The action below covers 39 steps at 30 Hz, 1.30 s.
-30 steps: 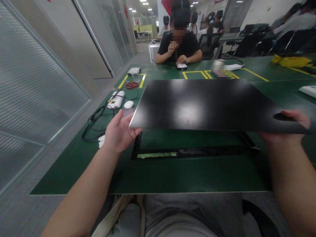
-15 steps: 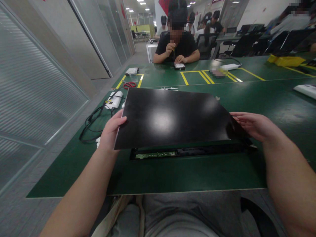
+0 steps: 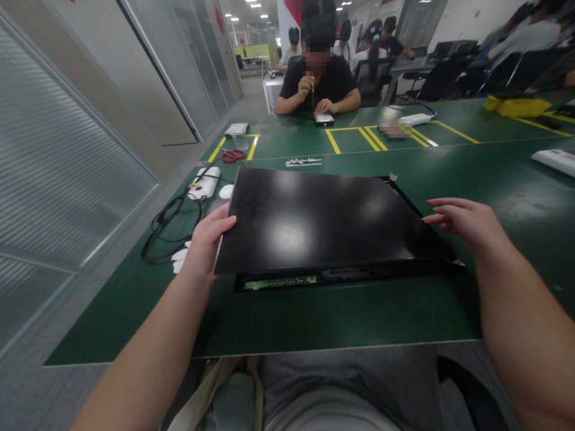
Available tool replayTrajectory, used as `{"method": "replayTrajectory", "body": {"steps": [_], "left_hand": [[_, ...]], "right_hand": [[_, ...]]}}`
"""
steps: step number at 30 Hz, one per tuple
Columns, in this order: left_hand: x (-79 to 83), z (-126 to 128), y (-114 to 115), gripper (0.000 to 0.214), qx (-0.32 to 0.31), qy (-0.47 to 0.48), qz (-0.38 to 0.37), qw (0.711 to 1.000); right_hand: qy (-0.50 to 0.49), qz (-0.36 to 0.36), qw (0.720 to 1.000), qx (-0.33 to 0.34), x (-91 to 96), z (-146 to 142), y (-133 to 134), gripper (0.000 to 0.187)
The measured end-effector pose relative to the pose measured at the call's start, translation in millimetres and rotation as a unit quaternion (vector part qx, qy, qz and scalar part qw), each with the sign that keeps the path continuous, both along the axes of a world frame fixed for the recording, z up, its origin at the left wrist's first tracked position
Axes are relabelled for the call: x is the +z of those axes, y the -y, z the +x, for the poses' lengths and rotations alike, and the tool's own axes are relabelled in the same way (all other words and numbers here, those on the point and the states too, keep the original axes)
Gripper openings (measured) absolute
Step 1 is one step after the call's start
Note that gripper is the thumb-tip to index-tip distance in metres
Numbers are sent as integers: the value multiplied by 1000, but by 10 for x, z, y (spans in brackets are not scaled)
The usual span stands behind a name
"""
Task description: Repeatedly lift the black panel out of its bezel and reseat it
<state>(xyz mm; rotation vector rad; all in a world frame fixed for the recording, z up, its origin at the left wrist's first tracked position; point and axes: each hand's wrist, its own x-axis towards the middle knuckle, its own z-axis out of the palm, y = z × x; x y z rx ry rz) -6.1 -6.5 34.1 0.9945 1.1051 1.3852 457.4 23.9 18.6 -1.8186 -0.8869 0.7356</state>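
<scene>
A glossy black display panel is tilted over a black frame, its left side raised and its right side low against the frame. My left hand grips the panel's left edge, thumb on the front face and the other fingers hidden behind it. By the right edge is my right hand, fingers stretched out, holding nothing; an index fingertip is at or very near the edge. Along the frame's near side shows a green circuit board strip. The panel covers most of the frame's inside.
On the left lie a white power strip with black cables, red-handled scissors and white pieces. Small white strips lie beyond the panel. Across the green table a person works on a small device.
The panel's right side has come down onto the frame, and its far right corner now shows. My right hand has loosened from the edge; my left hand keeps its grip.
</scene>
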Motion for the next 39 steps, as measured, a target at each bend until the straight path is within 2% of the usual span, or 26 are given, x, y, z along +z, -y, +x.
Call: {"method": "replayTrajectory", "body": {"steps": [7,20,27,34,39], "left_hand": [[-62,-23,-43,46,62,5,3,998],[-163,57,-75,49,26,-26,-16,999],[-207,43,-111,38,27,-32,-30,999],[-263,28,-132,53,20,-28,-59,998],[-259,74,-138,53,25,-19,-70,997]], "right_hand": [[19,-4,1000,20,-88,4,-34,27],[92,-24,996,-1,-148,123,-62,28],[164,-49,985,14,-142,142,-36,30],[205,-52,977,23,-158,169,-50,29],[226,-73,971,18,-124,134,-37,28]]}}
